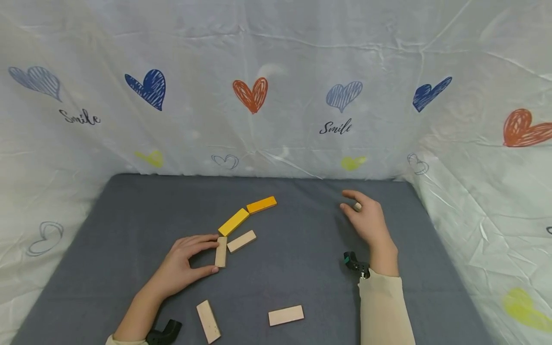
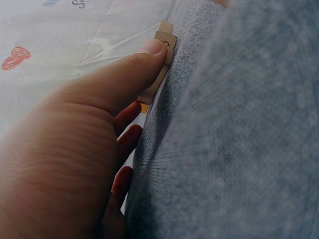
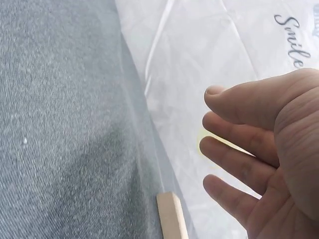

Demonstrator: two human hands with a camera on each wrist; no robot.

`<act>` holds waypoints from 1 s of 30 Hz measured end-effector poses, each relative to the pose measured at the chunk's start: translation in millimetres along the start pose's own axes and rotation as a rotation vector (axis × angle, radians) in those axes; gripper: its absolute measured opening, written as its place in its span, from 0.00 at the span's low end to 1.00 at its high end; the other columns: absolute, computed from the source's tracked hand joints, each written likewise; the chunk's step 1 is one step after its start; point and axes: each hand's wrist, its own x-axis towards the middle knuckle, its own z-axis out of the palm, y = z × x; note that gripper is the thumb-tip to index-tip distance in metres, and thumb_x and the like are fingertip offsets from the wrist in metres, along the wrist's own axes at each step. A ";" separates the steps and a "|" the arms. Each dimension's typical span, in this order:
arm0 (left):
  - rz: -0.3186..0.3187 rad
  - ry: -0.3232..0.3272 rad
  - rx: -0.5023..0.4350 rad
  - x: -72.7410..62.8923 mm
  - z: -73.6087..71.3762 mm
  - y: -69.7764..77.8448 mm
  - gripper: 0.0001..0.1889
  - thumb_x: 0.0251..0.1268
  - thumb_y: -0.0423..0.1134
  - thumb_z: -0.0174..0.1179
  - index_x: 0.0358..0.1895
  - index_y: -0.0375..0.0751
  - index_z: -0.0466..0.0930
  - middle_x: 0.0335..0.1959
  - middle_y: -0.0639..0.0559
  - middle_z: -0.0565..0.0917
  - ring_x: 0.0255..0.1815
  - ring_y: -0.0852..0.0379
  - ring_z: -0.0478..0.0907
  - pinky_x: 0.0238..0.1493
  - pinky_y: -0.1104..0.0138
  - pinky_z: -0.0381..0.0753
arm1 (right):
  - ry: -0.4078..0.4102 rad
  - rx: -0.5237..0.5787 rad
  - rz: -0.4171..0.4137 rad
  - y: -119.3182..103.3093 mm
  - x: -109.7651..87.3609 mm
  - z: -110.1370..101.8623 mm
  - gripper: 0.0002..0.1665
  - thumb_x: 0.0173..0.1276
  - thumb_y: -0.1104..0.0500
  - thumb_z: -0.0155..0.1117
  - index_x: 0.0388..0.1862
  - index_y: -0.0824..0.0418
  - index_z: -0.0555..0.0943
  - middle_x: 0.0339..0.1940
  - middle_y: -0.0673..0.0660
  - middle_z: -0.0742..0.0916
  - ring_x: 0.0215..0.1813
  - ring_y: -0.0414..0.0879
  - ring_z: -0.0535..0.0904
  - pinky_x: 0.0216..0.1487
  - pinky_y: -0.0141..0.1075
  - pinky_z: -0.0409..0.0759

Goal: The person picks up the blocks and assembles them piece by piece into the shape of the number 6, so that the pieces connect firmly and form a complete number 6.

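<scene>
In the head view my left hand (image 1: 189, 261) pinches a plain wooden block (image 1: 221, 252) lengthwise, thumb at its near end and fingers at the far end. The left wrist view shows the thumb against the end of the block. A yellow block (image 1: 233, 222) and another plain block (image 1: 241, 241) lie close by it, with an orange block (image 1: 261, 205) further back. My right hand (image 1: 368, 218) is over the right side of the table, fingers loosely bent and apart. A mostly hidden wooden block (image 3: 172, 216) shows below its fingers, not touching them.
Two more plain blocks lie near the front of the grey cloth, one (image 1: 208, 321) at the left and the other (image 1: 286, 315) around the middle. Behind the table (image 1: 310, 268) hangs a white curtain (image 1: 293, 52) with printed hearts; it also runs along both sides.
</scene>
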 end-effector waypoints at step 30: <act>-0.005 -0.002 -0.008 -0.1 -0.6 -0.3 0.33 0.58 0.55 0.84 0.69 0.59 0.86 0.74 0.60 0.81 0.75 0.48 0.74 0.72 0.43 0.62 | 0.057 -0.051 0.140 38.7 -8.0 -21.6 0.25 0.82 0.53 0.70 0.71 0.64 0.83 0.68 0.65 0.86 0.73 0.67 0.78 0.73 0.64 0.73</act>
